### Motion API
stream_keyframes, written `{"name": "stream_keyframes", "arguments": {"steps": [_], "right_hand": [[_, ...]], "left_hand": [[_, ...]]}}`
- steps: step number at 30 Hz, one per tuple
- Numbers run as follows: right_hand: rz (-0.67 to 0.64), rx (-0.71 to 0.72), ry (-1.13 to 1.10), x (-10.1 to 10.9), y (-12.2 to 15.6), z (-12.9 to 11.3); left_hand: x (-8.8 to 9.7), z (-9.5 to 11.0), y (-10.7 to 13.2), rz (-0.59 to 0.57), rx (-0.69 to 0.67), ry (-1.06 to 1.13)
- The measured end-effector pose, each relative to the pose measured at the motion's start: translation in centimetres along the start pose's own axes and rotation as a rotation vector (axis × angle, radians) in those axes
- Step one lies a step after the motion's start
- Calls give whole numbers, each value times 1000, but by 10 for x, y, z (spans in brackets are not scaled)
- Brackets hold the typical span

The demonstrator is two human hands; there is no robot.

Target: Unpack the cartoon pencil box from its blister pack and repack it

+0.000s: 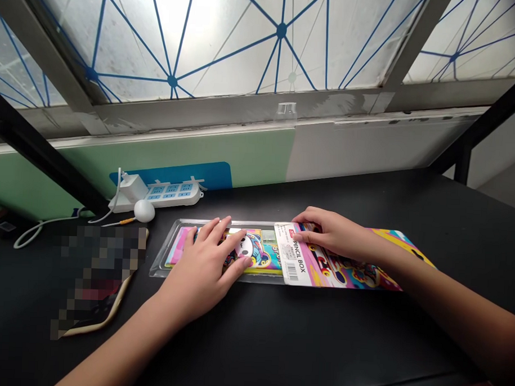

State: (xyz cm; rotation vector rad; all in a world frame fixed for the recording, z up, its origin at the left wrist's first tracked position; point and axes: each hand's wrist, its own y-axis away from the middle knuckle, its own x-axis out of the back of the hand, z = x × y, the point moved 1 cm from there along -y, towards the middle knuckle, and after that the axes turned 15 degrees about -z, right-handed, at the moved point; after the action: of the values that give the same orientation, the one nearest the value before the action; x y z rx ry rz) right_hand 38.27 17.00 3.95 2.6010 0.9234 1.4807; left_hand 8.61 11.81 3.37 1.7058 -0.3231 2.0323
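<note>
A colourful pencil box with a cartoon print lies in a clear plastic tray on the black table. My left hand rests over its left part, fingers spread. At the tray's right half is a printed cardboard sleeve reading "PENCIL BOX", with a barcode; it covers that end of the tray and reaches out to the right. My right hand grips the sleeve near its left edge, thumb on top and the other fingers at the far side, partly hidden.
A white power strip with a plugged-in adapter, cables and a round white device sits at the back left. Left of the tray lies a blurred-out object with a tan edge. Black metal posts rise on both sides before the window.
</note>
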Motion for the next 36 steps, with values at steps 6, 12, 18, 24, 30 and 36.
{"name": "stream_keyframes", "arguments": {"steps": [6, 12, 18, 24, 30, 36], "right_hand": [[-9, 54, 33, -2, -13, -16], [-70, 47, 47, 0, -32, -36], [-105, 6, 44, 3, -39, -42], [-133, -40, 13, 13, -27, -24], [-161, -79, 68, 26, -26, -16], [-177, 9, 260, 18, -50, -50]], "left_hand": [[6, 9, 1, -56, -15, 207], [18, 5, 0, 46, -89, 665], [32, -25, 3, 423, -93, 1024], [18, -54, -8, 592, 69, 1311], [6, -34, -11, 576, 33, 1420], [9, -31, -9, 603, 51, 1482]]}}
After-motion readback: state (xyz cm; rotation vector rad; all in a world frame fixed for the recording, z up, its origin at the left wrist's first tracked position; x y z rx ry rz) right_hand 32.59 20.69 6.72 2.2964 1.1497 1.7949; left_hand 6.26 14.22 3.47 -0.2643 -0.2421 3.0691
